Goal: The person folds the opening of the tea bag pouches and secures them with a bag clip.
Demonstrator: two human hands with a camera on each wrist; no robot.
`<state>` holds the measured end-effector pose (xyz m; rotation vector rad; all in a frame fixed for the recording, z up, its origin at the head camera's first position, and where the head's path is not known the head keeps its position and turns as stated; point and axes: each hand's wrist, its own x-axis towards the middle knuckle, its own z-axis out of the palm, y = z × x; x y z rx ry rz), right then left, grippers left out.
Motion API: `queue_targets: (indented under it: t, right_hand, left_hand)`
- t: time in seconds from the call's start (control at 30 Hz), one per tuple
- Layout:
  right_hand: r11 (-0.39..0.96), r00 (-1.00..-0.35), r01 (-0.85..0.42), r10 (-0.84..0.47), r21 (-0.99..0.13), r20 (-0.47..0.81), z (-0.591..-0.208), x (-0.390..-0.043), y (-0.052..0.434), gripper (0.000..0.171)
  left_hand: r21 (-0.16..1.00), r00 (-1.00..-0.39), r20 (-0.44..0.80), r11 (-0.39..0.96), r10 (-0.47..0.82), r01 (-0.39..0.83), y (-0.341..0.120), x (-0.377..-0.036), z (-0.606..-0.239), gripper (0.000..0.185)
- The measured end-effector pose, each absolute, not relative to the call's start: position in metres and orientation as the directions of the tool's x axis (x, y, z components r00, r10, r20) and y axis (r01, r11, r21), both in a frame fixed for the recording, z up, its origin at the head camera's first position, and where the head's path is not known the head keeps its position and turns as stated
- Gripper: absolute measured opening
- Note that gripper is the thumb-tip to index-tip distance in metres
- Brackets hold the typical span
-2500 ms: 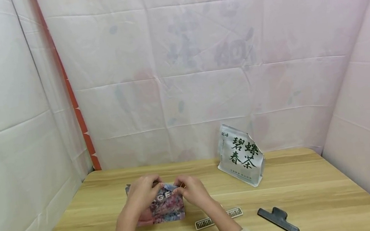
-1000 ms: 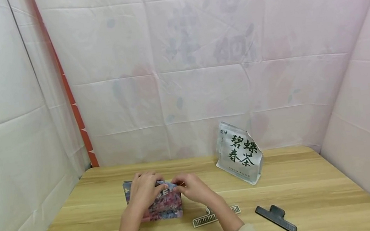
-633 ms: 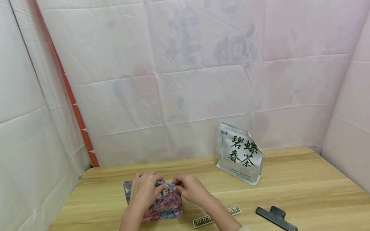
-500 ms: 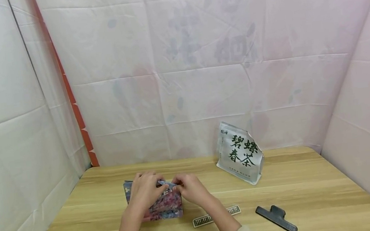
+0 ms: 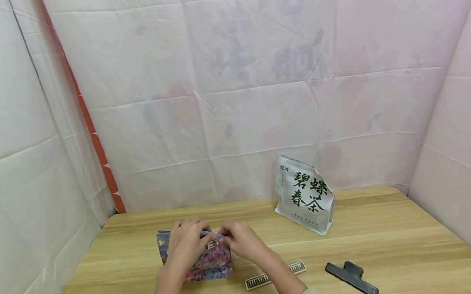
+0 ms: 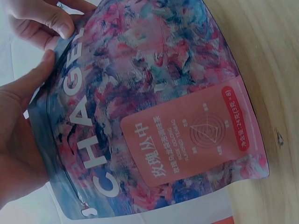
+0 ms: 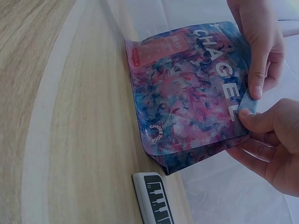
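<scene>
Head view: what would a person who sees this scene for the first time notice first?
First, the pink-and-blue tea pouch standing on the near left of the wooden table, its top edge pinched by the left hand and the right hand. Next, the white tea bag with green Chinese characters, upright by the back wall. In front lie a white sealing clip and a dark clip.

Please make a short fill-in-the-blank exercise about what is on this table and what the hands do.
1. Both hands pinch the top edge of the ____ pouch.
2. The silver tea bag stands near the ____ edge of the table.
3. The black clip lies to the ____ of the white clip.

Missing words: colourful; far; right
</scene>
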<state>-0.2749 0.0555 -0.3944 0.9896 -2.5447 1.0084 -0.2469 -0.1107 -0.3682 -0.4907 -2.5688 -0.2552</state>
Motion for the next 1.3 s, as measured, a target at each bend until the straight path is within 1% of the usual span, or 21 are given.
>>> queue_targets:
  t: [0.1,0.37,0.53,0.73,0.97,1.13,1.3]
  right_hand:
    - [0.534,-0.744,-0.668,-0.512,-0.519,0.430,-0.395,-0.275,0.055,0.010]
    - [0.544,-0.749,-0.662,-0.514,-0.517,0.419,-0.393,-0.275,0.055,0.011]
    - [0.545,-0.754,-0.656,-0.513,-0.522,0.411,-0.393,-0.275,0.055,0.011]
    - [0.555,-0.759,-0.649,-0.513,-0.520,0.401,-0.393,-0.274,0.055,0.011]
    - [0.551,-0.756,-0.653,-0.518,-0.519,0.401,-0.393,-0.273,0.055,0.010]
    - [0.551,-0.745,-0.667,-0.521,-0.502,0.418,-0.392,-0.273,0.055,0.010]
    - [0.551,-0.744,-0.668,-0.525,-0.500,0.414,-0.392,-0.272,0.055,0.008]
  left_hand:
    - [0.090,-0.805,0.512,0.914,0.299,0.396,-0.109,-0.247,-0.369,0.014]
    - [0.063,-0.775,0.545,0.906,0.320,0.418,-0.108,-0.249,-0.370,0.017]
    - [0.068,-0.777,0.544,0.906,0.317,0.417,-0.107,-0.250,-0.370,0.018]
    - [0.103,-0.804,0.514,0.909,0.300,0.405,-0.108,-0.249,-0.369,0.014]
    - [0.132,-0.826,0.475,0.904,0.302,0.407,-0.110,-0.245,-0.365,0.015]
    - [0.189,-0.837,0.465,0.891,0.289,0.413,-0.116,-0.243,-0.361,0.016]
    - [0.243,-0.870,0.424,0.894,0.252,0.377,-0.124,-0.242,-0.359,0.018]
